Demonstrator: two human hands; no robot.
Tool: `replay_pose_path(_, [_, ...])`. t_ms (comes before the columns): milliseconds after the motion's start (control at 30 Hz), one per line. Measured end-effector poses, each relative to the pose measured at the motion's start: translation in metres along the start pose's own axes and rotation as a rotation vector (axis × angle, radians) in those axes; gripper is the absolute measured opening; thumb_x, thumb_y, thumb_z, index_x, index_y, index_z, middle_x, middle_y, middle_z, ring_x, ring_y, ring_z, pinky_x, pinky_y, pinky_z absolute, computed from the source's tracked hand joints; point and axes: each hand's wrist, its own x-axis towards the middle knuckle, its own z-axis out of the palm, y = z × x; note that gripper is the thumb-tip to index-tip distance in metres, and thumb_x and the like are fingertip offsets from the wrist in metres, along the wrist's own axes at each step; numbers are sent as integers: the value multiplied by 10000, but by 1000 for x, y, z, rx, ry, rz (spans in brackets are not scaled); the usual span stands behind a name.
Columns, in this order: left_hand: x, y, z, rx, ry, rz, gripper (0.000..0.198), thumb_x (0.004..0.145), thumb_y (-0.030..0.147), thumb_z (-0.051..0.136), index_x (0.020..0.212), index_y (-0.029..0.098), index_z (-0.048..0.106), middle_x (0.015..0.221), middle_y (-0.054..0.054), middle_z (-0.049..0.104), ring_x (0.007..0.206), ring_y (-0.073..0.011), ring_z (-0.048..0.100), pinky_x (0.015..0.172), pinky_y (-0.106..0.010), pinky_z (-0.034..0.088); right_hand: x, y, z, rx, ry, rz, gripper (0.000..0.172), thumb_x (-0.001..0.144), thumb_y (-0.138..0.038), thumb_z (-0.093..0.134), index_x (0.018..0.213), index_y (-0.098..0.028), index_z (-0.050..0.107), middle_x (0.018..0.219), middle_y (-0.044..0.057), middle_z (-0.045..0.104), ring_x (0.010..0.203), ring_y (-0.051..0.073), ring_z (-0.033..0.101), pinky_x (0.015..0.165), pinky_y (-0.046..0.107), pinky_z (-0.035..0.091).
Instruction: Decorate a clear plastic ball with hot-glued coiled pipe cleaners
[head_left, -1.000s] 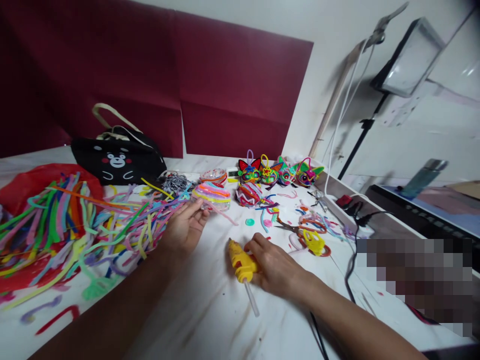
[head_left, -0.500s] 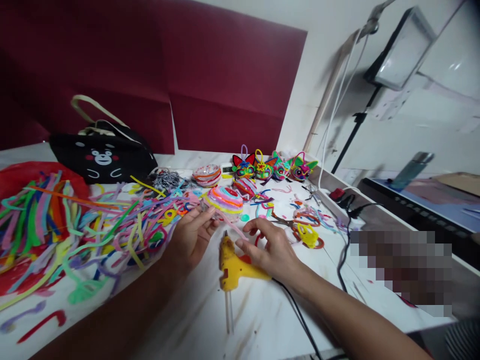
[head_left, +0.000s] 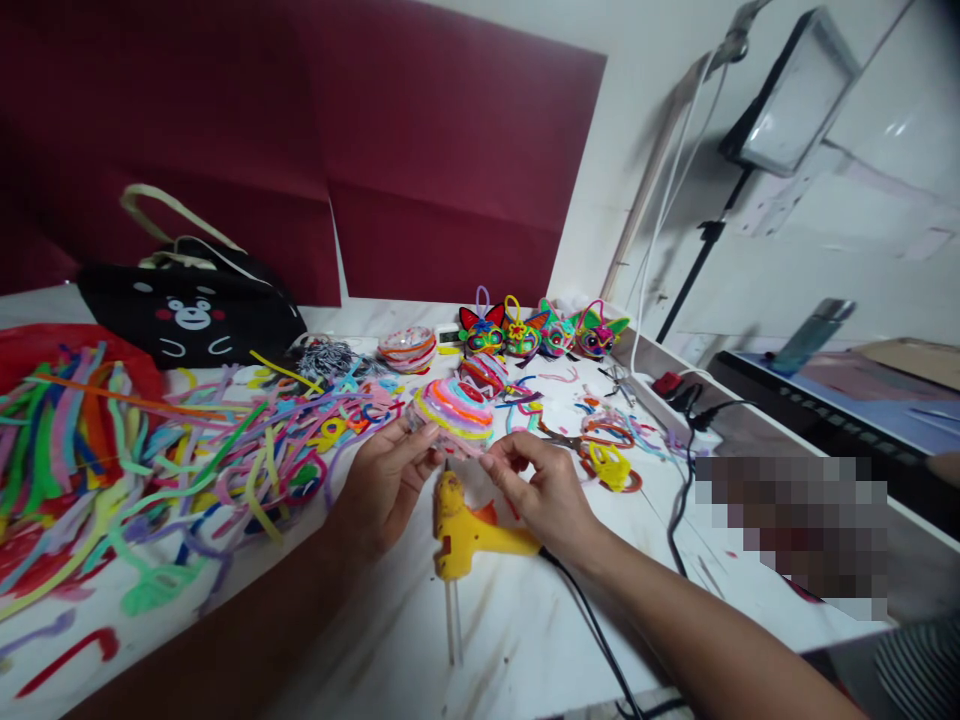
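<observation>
My left hand (head_left: 382,482) grips the left side of a dome-shaped ball wrapped in multicoloured pipe cleaners (head_left: 454,409), held just above the white table (head_left: 517,630). My right hand (head_left: 546,487) pinches the loose pink pipe-cleaner end at the ball's lower right edge. A yellow hot glue gun (head_left: 466,528) lies on the table directly beneath both hands, its glue stick pointing toward me and its black cord running off to the right.
A large heap of coloured pipe cleaners (head_left: 150,450) covers the left of the table, beside a black bear-face bag (head_left: 191,312). Several finished cat-face ornaments (head_left: 541,332) stand at the back. Scissors (head_left: 564,438) and pipe-cleaner scraps lie to the right, near a power strip (head_left: 675,400).
My right hand let go of the glue gun, which now lies on the table, and rose to pinch the ball's pink end. My left hand brought the ball nearer to me.
</observation>
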Motion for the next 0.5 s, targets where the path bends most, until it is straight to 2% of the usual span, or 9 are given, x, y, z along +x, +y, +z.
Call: replay_pose_path(500, [-2,2,3,-23,10,-48,192,726,84,738,913,112,706,866,-51,714,678,-104,632,578,-170,517,3,-1,-4,56,-9,139,256,855,-385,582,716,-171,601,630,-20,526,578,109,439,556,236,350])
